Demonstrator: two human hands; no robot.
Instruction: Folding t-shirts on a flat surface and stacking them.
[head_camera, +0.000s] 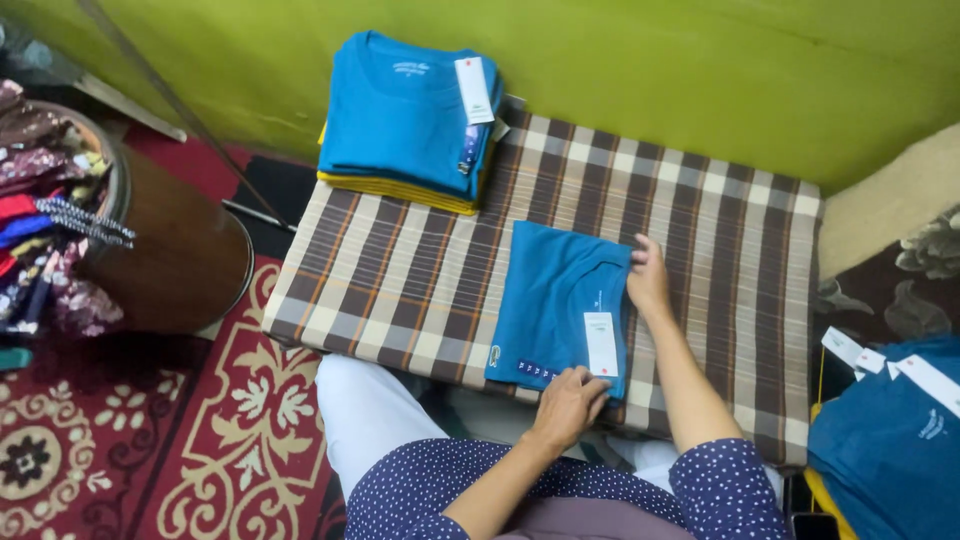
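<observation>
A folded blue shirt (555, 300) with a white tag lies on a brown checked cushion (420, 270). My left hand (568, 405) rests on the shirt's near edge, fingers pinching the fabric by the tag. My right hand (648, 280) presses on the shirt's far right corner. At the cushion's far left stands a stack of folded blue shirts (405, 115) over yellow ones, also tagged.
A round wooden tub (185, 250) heaped with patterned cloth stands at left on a red patterned rug (150, 440). More blue folded shirts (890, 430) with tags lie at the right. A green wall (700, 70) runs behind the cushion.
</observation>
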